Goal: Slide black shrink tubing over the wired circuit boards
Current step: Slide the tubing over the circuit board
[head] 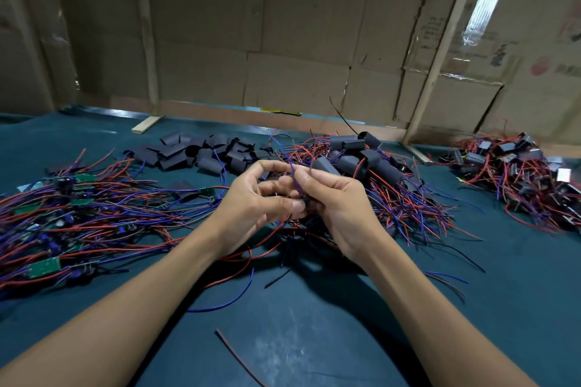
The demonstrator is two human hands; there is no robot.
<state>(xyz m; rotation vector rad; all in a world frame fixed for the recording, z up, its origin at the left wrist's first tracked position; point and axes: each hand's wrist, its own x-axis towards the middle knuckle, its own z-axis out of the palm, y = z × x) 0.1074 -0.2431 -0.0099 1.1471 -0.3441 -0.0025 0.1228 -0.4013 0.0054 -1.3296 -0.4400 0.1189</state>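
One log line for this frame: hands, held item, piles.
left hand: holding wires | right hand: pinching blue wire | empty tubing: behind hands | bare boards: left

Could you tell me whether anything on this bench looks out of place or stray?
One loose red wire offcut lies alone on the teal mat near the bottom edge, apart from the sorted piles. Nothing else stands out.

— What is standing behind the teal tabletop?
— A wall of cardboard sheets is filling the upper frame, with wooden battens leaning against it.
— Anything shining?
— Clear tape is glinting at the upper right. A short wooden block is lying at the tabletop's far edge, left of centre.
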